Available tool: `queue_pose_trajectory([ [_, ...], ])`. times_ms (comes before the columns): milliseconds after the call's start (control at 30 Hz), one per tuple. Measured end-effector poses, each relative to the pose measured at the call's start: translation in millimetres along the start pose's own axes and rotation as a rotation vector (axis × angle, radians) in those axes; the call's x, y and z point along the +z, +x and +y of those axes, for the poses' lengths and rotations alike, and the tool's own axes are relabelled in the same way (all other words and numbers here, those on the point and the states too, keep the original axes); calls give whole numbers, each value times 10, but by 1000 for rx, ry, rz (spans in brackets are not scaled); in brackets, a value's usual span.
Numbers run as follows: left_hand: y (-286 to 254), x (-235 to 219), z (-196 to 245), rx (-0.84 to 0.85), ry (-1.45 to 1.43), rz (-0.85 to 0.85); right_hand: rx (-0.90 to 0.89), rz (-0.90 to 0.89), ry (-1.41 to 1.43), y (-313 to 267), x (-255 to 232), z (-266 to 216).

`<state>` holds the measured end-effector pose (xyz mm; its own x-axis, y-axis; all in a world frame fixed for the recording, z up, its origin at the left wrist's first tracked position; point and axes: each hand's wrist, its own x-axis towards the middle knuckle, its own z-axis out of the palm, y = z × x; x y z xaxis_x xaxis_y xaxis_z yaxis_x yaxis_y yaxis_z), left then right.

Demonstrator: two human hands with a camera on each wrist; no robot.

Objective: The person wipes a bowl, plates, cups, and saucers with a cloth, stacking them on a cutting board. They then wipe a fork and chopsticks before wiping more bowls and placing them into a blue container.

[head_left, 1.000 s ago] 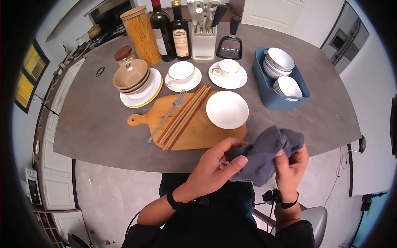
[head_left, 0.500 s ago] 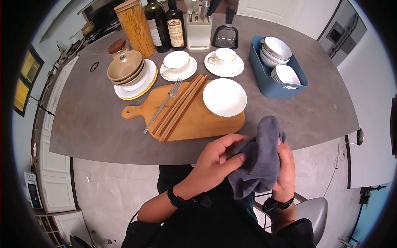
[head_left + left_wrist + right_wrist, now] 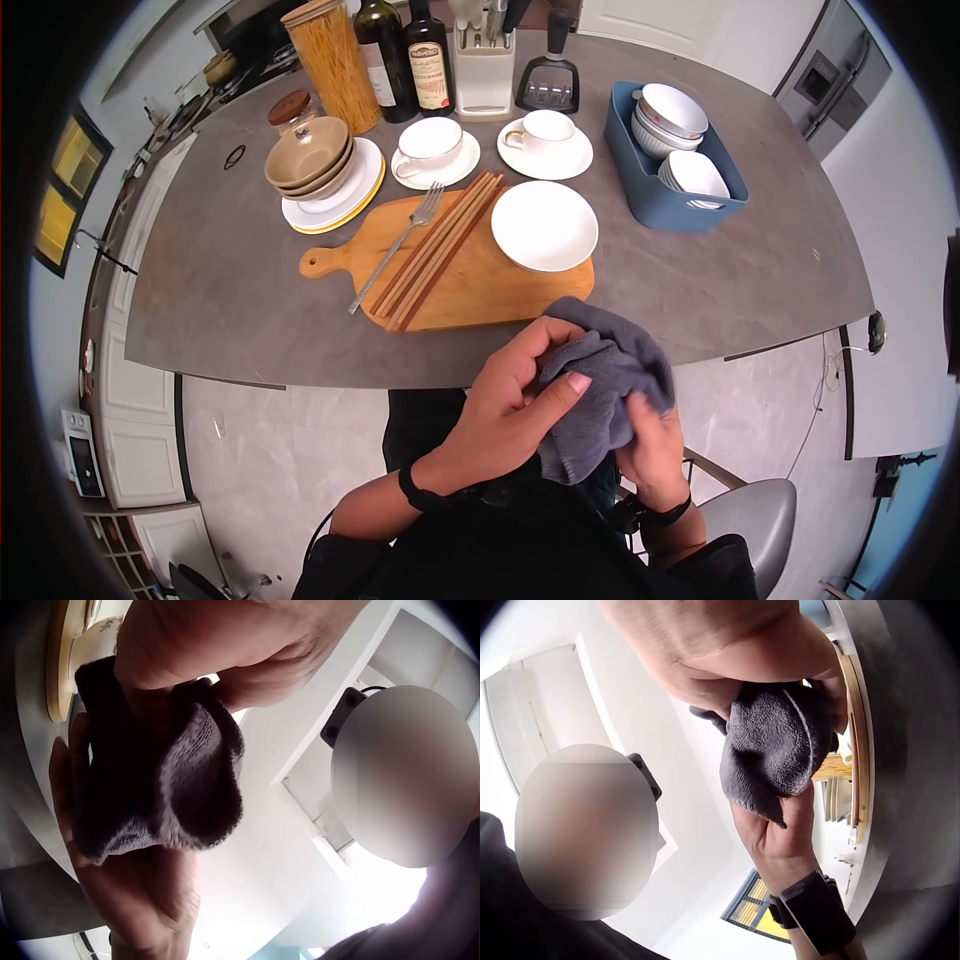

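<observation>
In the head view a bunched dark grey cloth [image 3: 612, 392] is held in front of the body, just past the table's near edge. My left hand [image 3: 497, 405] grips its left side, thumb lying over the front of the folds. On the other side my right hand [image 3: 652, 450] holds the cloth, its thumb blurred and most of its fingers hidden behind. The left wrist view shows the cloth [image 3: 161, 776] hanging in a loose fold between both hands. From the right wrist, the cloth [image 3: 772, 742] covers whatever lies inside its folds.
Beyond the hands lies a wooden cutting board [image 3: 480, 300] bearing a fork [image 3: 395, 250], several chopsticks [image 3: 440, 250] and a white bowl [image 3: 545, 226]. Behind stand two cups on saucers [image 3: 547, 135], stacked brown bowls [image 3: 310, 155], bottles [image 3: 428, 65] and a blue bin [image 3: 670, 210] of bowls.
The cloth has been turned and bunched closer together between the hands. My right hand has moved left and down, toward the left hand; the left hand keeps its hold.
</observation>
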<state>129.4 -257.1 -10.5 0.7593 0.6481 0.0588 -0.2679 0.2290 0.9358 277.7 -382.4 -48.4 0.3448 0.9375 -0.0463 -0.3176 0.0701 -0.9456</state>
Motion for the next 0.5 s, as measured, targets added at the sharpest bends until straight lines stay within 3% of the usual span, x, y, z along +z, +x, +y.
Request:
queue_pose_trajectory([
  [33,-7,0,30,0,2,-3,53,67,187,23,5,-17],
  [100,-27,-24,87,-65,53,-27,24,80,194,32,-68,-88],
  [233,-85,-111,75,-88,372,40,-133,116,-125,2,-243,-410],
  [300,-72,-131,46,169,588,141,-76,-9,-469,-27,-372,-583],
  [333,-44,-133,30,300,621,134,-27,14,-374,-28,-258,-685],
  [367,-26,-111,42,298,619,132,-25,16,-375,-13,-271,-733],
  [433,0,-35,71,295,527,-18,-33,-269,-529,22,-334,-819],
  [500,22,0,-7,245,403,-99,-22,-341,-585,67,-329,-884],
])
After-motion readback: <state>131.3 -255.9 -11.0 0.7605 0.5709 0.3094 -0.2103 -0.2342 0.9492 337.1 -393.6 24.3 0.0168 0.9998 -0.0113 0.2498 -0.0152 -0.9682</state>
